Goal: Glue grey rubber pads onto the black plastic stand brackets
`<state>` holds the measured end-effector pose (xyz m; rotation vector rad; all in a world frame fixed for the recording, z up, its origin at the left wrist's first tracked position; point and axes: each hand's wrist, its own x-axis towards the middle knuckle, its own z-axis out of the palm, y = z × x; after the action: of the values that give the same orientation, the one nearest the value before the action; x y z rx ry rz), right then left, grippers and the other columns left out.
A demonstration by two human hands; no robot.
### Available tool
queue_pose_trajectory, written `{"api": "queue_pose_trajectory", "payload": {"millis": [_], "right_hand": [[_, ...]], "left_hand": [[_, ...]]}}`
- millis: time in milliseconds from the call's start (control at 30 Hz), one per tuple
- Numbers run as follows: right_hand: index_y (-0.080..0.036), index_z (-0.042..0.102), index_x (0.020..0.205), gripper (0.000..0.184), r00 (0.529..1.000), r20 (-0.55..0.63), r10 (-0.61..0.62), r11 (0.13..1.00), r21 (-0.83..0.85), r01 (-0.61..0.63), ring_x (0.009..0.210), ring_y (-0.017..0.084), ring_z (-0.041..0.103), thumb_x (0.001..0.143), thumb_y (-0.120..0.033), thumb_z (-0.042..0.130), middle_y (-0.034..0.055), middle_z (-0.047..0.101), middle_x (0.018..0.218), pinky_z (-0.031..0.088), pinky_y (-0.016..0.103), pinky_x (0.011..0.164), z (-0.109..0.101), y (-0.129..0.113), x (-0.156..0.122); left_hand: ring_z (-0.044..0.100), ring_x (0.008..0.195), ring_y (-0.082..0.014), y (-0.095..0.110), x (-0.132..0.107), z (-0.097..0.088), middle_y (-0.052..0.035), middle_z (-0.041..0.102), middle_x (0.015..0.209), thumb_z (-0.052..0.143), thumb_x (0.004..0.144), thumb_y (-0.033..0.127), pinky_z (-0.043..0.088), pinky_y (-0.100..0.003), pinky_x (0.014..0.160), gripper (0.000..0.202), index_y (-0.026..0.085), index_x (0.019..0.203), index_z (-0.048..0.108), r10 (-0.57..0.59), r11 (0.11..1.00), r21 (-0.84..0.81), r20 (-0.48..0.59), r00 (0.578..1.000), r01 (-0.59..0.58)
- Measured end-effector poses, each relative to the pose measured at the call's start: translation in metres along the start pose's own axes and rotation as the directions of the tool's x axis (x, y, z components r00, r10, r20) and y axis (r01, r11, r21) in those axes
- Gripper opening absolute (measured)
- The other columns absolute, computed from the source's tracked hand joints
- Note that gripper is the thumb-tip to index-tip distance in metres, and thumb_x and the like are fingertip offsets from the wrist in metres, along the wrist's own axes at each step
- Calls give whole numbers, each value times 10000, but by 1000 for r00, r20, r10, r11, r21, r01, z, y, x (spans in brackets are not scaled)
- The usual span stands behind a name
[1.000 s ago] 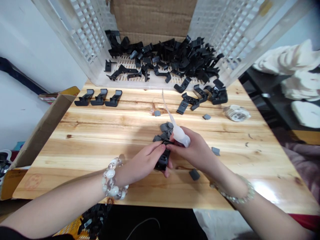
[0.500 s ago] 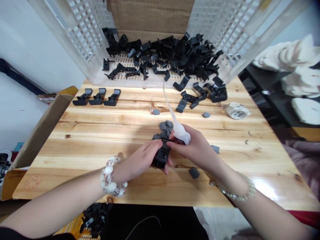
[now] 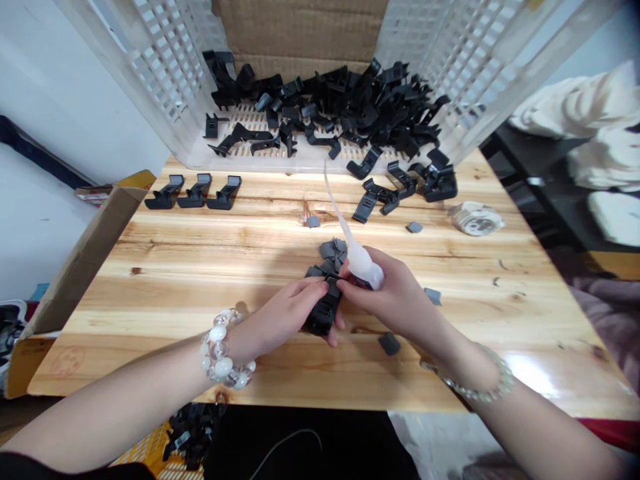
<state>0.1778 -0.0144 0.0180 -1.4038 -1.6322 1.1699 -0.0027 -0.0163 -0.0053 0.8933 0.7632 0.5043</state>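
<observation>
My left hand (image 3: 287,310) is closed around a black plastic bracket (image 3: 323,312), its thumb lying on the upper end and its fingertips showing underneath. A small white glue bottle (image 3: 367,267) with a long thin nozzle sits in my right hand (image 3: 395,290), nozzle directed away from me. The right thumb also touches the bracket's top end, where a grey pad seems to lie. Just beyond the bracket is a small pile of grey pads (image 3: 333,252). Another grey pad (image 3: 389,343) rests on the table near my right wrist.
A white plastic crate (image 3: 300,160) holding many black brackets lies at the back. Three padded brackets (image 3: 195,191) stand in a row at left. Loose brackets (image 3: 385,193) and a tape roll (image 3: 477,219) are at right. A yellow basket (image 3: 145,445) sits below the table edge.
Both hands stay nearly in place on the bracket and bottle. The right thumb has shifted slightly to the right along the bracket's end. The view has tilted a little.
</observation>
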Motion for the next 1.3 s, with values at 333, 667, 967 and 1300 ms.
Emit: {"api": "queue_pose_trajectory", "payload": {"millis": [333,667,967,1300], "right_hand": [[-198,584,819,99,999,-38,-24,997,-69,21,646,135,522,737,-182,638,-29,578,685,402,261,596,1,2,-2],[-193,572,802,92,997,60,-41,996,-83,45,634,116,497,742,-173,638,-38,563,686,385,239,571,0,1,-2],[-188,575,813,92,996,67,-67,997,-36,69,633,109,495,752,-159,639,-28,556,702,408,231,563,0,0,-2],[-186,555,826,214,989,118,92,921,367,-130,473,89,498,753,-292,726,-18,590,708,432,225,391,-7,-2,1]], "left_hand": [[703,801,-201,3,-2,0,-45,721,895,471,940,414,575,-334,706,291,206,1094,605,34,995,100,-165,986,-17],[662,885,-160,3,2,-8,-36,701,932,559,898,275,514,-284,796,141,176,999,573,270,897,389,-109,957,-208],[653,811,-130,1,2,-7,-13,695,867,570,898,276,493,-235,719,112,180,954,564,292,899,375,-127,948,-226],[669,832,-159,8,-5,-2,-46,710,894,596,904,339,512,-256,729,177,171,954,566,328,909,332,-199,924,-251]]}}
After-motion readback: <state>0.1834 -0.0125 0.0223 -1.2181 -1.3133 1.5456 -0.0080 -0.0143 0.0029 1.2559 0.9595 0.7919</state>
